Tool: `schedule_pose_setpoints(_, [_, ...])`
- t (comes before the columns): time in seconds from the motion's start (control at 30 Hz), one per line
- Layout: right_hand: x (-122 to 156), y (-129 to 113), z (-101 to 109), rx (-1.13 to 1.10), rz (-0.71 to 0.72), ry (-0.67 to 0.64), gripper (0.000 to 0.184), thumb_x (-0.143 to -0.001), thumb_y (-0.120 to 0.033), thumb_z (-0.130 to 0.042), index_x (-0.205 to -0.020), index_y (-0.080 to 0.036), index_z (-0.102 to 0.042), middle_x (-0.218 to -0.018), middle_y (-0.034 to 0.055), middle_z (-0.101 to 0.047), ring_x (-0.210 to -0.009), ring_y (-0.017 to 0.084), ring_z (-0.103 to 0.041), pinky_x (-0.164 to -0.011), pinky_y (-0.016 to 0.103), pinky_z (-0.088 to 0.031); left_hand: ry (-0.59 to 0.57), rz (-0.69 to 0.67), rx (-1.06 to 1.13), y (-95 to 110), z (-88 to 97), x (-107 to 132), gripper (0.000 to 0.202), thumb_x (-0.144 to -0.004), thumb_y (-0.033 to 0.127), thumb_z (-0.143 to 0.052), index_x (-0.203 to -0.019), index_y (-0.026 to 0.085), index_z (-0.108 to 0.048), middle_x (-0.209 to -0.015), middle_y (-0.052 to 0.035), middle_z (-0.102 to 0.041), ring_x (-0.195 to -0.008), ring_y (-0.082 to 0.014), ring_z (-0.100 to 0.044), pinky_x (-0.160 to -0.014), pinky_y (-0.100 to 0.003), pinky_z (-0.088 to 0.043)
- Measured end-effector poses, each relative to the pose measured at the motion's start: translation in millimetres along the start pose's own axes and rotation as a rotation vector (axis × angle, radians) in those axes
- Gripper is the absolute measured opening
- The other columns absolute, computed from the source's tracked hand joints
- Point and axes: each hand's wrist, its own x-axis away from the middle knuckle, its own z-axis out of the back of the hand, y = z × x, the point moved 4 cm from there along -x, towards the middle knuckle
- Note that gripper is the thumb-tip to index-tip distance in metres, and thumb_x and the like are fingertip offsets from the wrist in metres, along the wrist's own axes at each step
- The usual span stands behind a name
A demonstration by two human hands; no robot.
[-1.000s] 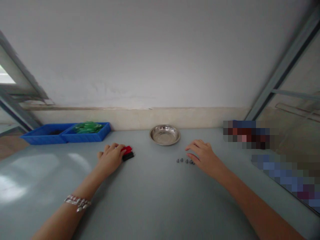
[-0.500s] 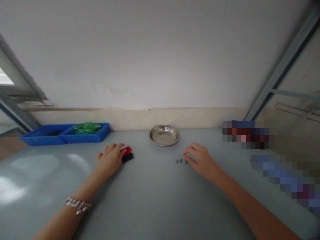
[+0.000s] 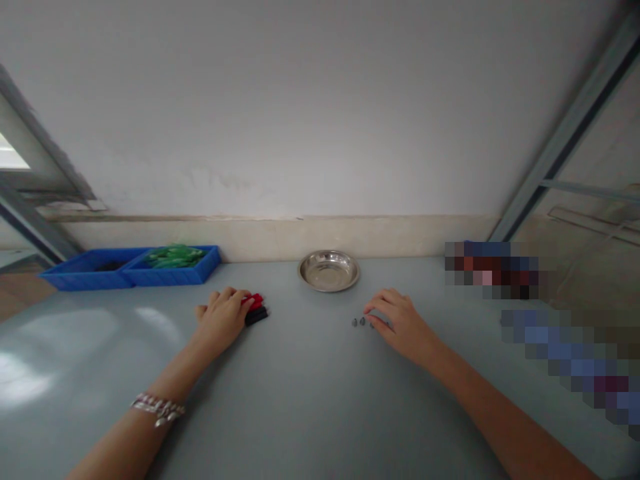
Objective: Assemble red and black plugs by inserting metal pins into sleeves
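Tabletop (image 3: 300,393): right hand (image 3: 400,323) curls loosely beside grey pieces (image 3: 363,321).

a person's left hand (image 3: 224,315), a charm bracelet (image 3: 157,408) above the wrist, rests with fingers at red pieces (image 3: 256,302) beside black pieces (image 3: 257,316) on a gray table (image 3: 310,393). the right hand (image 3: 395,319), thumb and forefinger tips near each other, is poised at a row of small gray pieces (image 3: 363,321), partly hiding some; whether it grips one cannot be told. a round steel dish (image 3: 328,272) sits near the pale wall (image 3: 320,107), between the hands. at far left, two blue trays (image 3: 167,275) stand side by side, one bearing green items (image 3: 176,256).
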Motion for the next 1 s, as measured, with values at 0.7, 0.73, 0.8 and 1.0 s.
schedule_pose_setpoints(0.7, [0.5, -2.7, -1.4, -0.002, 0.021, -0.017, 0.012, -0.085, -0.020, -0.048, -0.086, -0.019, -0.060, -0.086, 0.0047, -0.058, -0.086, 0.017, -0.051, -0.074, 0.030, -0.040, 0.042, -0.066, -0.027, 0.2, 1.3, -0.8, 0.036, -0.086, 0.034, -0.030, -0.100, 0.020, -0.059, -0.097, -0.0097, -0.060, -0.091, -0.0272, -0.048, -0.078, -0.039, -0.033])
schedule_pose_setpoints(0.73, [0.5, -3.0, -1.5, -0.001, 0.021, -0.018, 0.012, -0.084, -0.019, -0.048, -0.086, -0.019, -0.060, -0.086, 0.0047, -0.058, -0.086, 0.017, -0.051, -0.074, 0.030, -0.040, 0.046, -0.066, -0.026, 0.1, 1.2, -0.8, 0.036, -0.086, 0.034, -0.030, -0.100, 0.020, -0.059, -0.096, -0.0094, -0.060, -0.091, -0.0271, -0.048, -0.078, -0.038, -0.033])
schedule_pose_setpoints(0.8, [0.4, -3.4, -1.7, -0.005, 0.017, -0.018, 0.011, -0.084, -0.019, -0.048, -0.085, -0.018, -0.060, -0.086, 0.0047, -0.058, -0.086, 0.017, -0.051, -0.075, 0.030, -0.040, 0.050, -0.066, -0.025, 0.4, 1.4, -0.6, 0.036, -0.086, 0.034, -0.030, -0.099, 0.020, -0.060, -0.095, -0.0094, -0.060, -0.091, -0.0273, -0.048, -0.078, -0.039, -0.033])
schedule_pose_setpoints(1.0, [0.9, -3.9, -3.7, -0.024, 0.014, -0.027, 0.012, -0.084, -0.018, -0.048, -0.086, -0.018, -0.060, -0.087, 0.0050, -0.058, -0.086, 0.017, -0.051, -0.076, 0.031, -0.040, 0.031, -0.061, -0.013, 4.1, 5.8, 1.8, 0.034, -0.086, 0.033, -0.031, -0.098, 0.019, -0.060, -0.095, -0.0099, -0.060, -0.092, -0.0276, -0.048, -0.076, -0.038, -0.033])
